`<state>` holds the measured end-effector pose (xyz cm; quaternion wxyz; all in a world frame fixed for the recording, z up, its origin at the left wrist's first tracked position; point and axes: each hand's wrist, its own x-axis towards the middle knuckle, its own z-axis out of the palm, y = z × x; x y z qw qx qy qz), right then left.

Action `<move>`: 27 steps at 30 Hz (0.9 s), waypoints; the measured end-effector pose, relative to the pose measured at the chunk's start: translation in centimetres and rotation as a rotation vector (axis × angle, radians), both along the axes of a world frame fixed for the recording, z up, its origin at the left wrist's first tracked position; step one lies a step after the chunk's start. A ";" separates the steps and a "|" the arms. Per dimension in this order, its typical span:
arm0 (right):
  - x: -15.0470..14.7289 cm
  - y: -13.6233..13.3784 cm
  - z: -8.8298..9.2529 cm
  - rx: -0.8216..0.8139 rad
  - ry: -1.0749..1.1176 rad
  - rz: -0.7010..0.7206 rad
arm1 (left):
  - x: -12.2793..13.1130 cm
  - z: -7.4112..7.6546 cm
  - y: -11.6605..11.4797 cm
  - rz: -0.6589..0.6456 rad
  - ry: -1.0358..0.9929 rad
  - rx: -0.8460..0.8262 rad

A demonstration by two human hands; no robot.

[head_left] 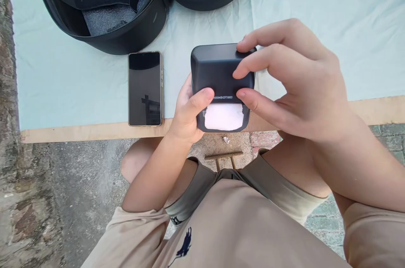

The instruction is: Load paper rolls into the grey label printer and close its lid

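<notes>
A small black device [218,76] with NIIMBOT lettering is held up over the table's front edge. Its lower part bears a white patch [224,116]. My left hand [189,112] grips the device from the left, thumb on its front face and the other fingers hidden behind it. Over its right side is my right hand [294,78], fingers apart and curved, with the fingertips at or very close to the casing; whether they press on it is unclear.
A phone [144,89] lies screen up on the pale cloth [316,11], left of the device. An open black case [126,36] with grey foam and a strap stands behind it. The table's wooden front edge [79,133] is close to my body.
</notes>
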<state>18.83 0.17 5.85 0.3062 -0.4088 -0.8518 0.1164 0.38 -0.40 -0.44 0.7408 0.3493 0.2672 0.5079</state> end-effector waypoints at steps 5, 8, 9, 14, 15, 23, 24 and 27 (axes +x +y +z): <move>0.2 -0.1 0.0 -0.033 -0.045 0.006 | -0.1 -0.1 0.0 -0.004 0.003 -0.046; 0.3 0.0 0.0 -0.055 -0.056 0.009 | -0.1 -0.1 0.0 -0.009 0.012 -0.051; 0.3 0.1 0.0 -0.062 -0.051 0.009 | -0.1 -0.1 0.0 -0.006 0.026 -0.057; 0.2 0.1 -0.4 -0.054 0.004 0.014 | -0.1 0.1 -0.1 0.030 0.109 -0.087; 0.2 0.1 -0.4 -0.047 0.012 0.019 | 0.0 0.1 0.0 0.032 0.112 -0.082; 0.3 0.2 -0.7 -0.035 0.027 0.039 | 0.2 0.3 0.2 0.122 0.118 -0.152; 0.3 0.2 -0.8 -0.023 0.042 0.032 | 0.2 0.2 0.3 0.131 0.148 -0.159; 0.2 0.2 -0.9 0.018 0.093 -0.008 | 0.1 -0.2 0.4 0.107 0.162 -0.153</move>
